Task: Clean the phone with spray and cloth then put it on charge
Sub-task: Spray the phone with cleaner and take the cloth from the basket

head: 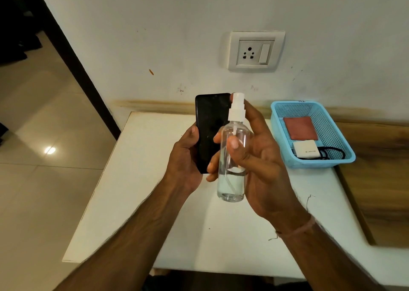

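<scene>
- Phone (pixel 210 131) is held upright over the table (pixel 143 180), screen dark, its lower part gripped by the left hand (pixel 186 157).
- Bottle (pixel 232 169) of clear liquid is grasped by the right hand (pixel 261 157) just before the phone, thumb laid across its body.
- Cloth (pixel 299 128), charger (pixel 306 149) and cable (pixel 332 153) are seen in the basket (pixel 345 140) at the right.
- Socket (pixel 254 51) is set in the wall above.

Small print on the white charger (pixel 306 148), too small to read
</scene>
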A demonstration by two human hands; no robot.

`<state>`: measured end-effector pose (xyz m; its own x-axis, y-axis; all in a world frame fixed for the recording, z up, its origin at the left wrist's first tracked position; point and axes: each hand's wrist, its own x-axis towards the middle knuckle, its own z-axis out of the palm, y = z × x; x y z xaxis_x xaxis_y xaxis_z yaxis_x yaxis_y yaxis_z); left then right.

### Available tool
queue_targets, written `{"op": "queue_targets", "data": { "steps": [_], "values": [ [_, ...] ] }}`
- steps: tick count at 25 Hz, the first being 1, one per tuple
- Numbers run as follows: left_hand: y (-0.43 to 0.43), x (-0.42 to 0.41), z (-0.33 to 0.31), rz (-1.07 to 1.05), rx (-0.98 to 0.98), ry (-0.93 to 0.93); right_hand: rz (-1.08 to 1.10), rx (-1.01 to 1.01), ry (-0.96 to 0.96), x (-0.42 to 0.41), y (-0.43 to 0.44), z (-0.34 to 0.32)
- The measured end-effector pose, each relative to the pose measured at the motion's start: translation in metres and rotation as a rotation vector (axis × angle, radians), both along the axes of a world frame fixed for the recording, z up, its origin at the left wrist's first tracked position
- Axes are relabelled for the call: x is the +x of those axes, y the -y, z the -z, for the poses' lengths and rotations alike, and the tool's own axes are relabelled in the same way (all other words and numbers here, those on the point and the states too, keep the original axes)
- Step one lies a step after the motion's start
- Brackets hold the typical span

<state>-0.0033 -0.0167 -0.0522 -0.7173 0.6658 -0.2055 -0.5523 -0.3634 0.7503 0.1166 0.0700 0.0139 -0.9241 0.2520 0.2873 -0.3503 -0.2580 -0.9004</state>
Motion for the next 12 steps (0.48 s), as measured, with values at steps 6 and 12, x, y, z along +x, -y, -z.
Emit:
{"op": "queue_targets", "data": {
  "steps": [6,12],
  "values": [
    [-0.001,0.000,0.002,-0.048,-0.060,0.025,0.386,0.398,0.155,-0.014,-0.028,0.020],
    [-0.006,0.004,-0.001,-0.112,-0.119,0.064,0.730,0.963,0.240,-0.024,-0.027,0.035]
  ]
}}
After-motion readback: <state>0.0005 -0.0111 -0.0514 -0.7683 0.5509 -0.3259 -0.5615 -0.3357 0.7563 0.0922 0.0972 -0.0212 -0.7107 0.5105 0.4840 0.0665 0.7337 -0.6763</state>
